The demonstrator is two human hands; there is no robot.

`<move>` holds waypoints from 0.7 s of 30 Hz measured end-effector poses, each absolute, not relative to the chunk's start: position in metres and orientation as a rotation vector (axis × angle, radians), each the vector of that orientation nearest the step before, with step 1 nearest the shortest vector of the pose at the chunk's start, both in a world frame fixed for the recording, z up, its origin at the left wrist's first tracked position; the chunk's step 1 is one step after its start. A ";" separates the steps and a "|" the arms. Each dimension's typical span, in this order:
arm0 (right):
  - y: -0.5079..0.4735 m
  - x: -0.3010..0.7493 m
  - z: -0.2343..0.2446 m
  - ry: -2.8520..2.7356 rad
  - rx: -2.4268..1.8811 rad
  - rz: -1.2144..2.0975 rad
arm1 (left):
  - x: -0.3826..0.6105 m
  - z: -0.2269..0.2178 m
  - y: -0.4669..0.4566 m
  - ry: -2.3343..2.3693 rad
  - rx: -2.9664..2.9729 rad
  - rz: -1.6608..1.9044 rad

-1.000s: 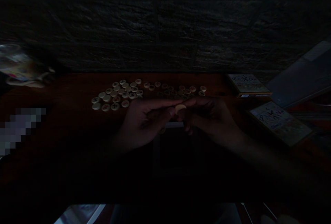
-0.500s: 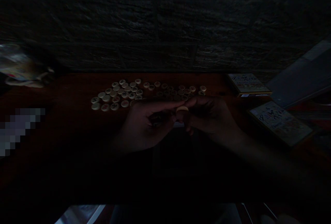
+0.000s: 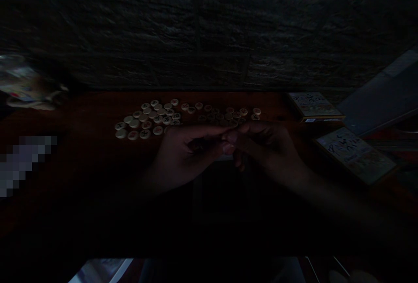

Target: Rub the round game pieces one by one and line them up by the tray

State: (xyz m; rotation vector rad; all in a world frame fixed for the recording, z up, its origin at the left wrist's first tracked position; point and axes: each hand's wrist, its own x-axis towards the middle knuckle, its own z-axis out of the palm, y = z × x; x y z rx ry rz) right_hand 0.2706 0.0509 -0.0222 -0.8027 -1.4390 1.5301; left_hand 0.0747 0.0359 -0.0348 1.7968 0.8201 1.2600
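Observation:
My left hand [image 3: 186,154] and my right hand [image 3: 274,154] meet over the middle of the table, thumbs and fingertips pressed together. Between them they pinch a round wooden xiangqi piece, almost wholly hidden now behind the thumbs. Beyond my left hand lies a loose cluster of xiangqi pieces [image 3: 145,134], some with red or black characters and some blank side up. More xiangqi pieces [image 3: 229,111] lie just behind my fingertips, partly covered by them. Under my hands a dark flat shape is too dim to make out.
Two flat boxes with black writing, one box [image 3: 315,105] behind the other box [image 3: 355,154], lie at the right of the dark wooden table [image 3: 98,104]. A clear bag-like bundle [image 3: 28,82] sits at the far left. A stone-patterned wall [image 3: 196,26] rises behind.
The thumbs have shifted over the pinched xiangqi piece, whose pale round edge was showing before and is now covered. Both hands otherwise keep their place.

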 end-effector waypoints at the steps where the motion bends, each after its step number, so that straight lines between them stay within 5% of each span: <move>1: 0.051 0.270 -0.022 -1.440 -0.801 1.530 | 0.075 -0.034 0.036 0.827 1.762 1.263; 21: 0.053 0.271 -0.028 -1.446 -0.822 1.510 | 0.073 -0.033 0.033 0.864 1.857 1.243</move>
